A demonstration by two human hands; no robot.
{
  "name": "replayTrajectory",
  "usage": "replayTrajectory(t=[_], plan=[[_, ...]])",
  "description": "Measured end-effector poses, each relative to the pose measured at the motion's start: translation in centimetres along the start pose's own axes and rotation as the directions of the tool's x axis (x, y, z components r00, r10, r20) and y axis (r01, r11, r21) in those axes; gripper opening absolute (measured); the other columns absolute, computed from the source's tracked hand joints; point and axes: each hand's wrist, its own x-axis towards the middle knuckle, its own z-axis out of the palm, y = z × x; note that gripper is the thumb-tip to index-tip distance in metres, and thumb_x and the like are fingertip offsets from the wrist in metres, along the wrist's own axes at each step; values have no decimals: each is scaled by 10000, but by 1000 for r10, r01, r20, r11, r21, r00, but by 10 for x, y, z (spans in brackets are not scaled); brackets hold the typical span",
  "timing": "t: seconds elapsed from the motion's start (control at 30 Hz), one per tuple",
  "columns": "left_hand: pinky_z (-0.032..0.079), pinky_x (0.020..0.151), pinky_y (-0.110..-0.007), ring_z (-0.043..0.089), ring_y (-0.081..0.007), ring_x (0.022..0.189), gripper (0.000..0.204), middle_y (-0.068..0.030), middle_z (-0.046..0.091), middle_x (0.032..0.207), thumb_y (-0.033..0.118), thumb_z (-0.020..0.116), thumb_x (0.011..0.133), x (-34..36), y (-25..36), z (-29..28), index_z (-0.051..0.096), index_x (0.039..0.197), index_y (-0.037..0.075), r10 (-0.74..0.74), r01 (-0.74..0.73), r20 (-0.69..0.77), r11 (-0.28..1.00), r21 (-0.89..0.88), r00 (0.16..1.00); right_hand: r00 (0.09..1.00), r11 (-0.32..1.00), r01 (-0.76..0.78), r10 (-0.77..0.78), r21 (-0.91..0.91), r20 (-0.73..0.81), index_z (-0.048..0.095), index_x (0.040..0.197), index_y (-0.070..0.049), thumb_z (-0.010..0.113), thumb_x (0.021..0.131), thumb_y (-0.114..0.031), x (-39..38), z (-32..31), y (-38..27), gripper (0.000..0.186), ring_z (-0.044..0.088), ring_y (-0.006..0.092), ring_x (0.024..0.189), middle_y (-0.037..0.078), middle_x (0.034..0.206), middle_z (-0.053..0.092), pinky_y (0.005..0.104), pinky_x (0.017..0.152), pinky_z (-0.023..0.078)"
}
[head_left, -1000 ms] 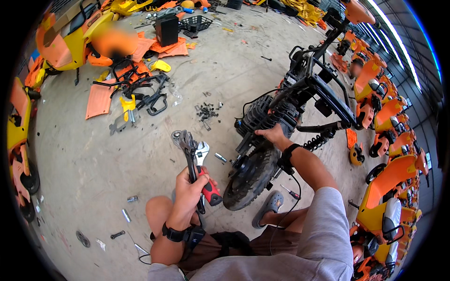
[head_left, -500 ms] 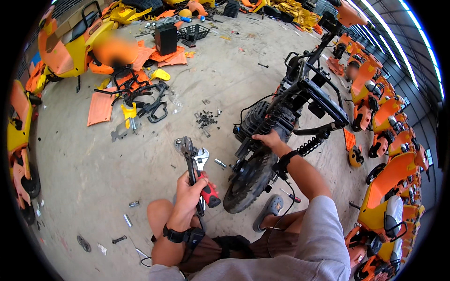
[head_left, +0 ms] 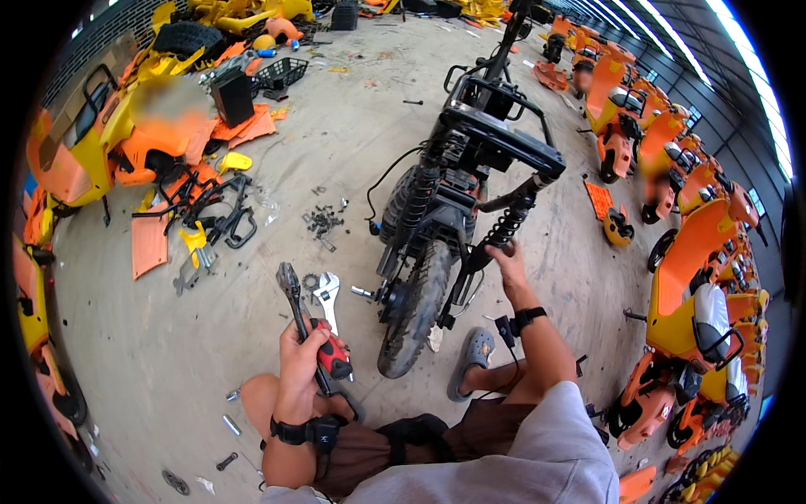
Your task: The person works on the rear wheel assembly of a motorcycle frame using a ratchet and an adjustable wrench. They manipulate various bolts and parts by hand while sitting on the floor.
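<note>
My left hand [head_left: 304, 351] is closed around several tools. Among them are an adjustable wrench [head_left: 328, 296] with a silver head, a red-and-black handle [head_left: 333, 359] and a long dark tool [head_left: 290, 286] whose kind I cannot make out. In front of me stands a stripped scooter frame [head_left: 504, 139] with its rear wheel [head_left: 415, 315] toward me. My right hand [head_left: 507, 262] rests at the lower end of the right shock absorber [head_left: 510, 220], fingers curled against it. A small silver socket [head_left: 363, 291] shows beside the wheel hub, left of the tyre.
Loose bolts [head_left: 323, 222] lie on the concrete left of the frame. Orange panels [head_left: 151, 244] and black brackets [head_left: 227, 214] are farther left. Orange-and-yellow scooters [head_left: 697, 252] line the right side. Sockets [head_left: 231, 424] and a small wrench [head_left: 227, 461] lie near my left leg.
My right hand has moved from the frame's left side, above the wheel, to the right shock absorber. The view has turned right, and the frame now looks more upright.
</note>
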Motion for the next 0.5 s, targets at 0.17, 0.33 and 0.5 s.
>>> replayTrajectory(t=[0.17,0.33,0.5], plan=[[590,577,-382,649,-228,631,46,-132,596,722,-4,521,834,1,-9,12,516,877,-20,0,-2,47,999,46,999,992,982,3,22,-190,127,636,925,-3,791,680,-136,13,14,29,319,614,140,803,52,874,665,305,722,492],[585,577,-372,644,-211,639,49,-104,581,774,0,525,833,0,-8,21,514,881,-7,-58,49,86,993,106,995,999,978,29,-33,-209,-15,648,809,2,752,672,-136,-22,24,30,220,607,137,686,49,756,661,311,637,498],[585,574,-373,640,-207,664,56,-88,579,846,4,530,835,1,-17,18,500,882,8,-66,61,106,997,53,992,1000,991,18,-17,-136,10,620,870,-13,737,712,-150,-80,28,3,239,584,119,685,32,767,642,286,647,480]])
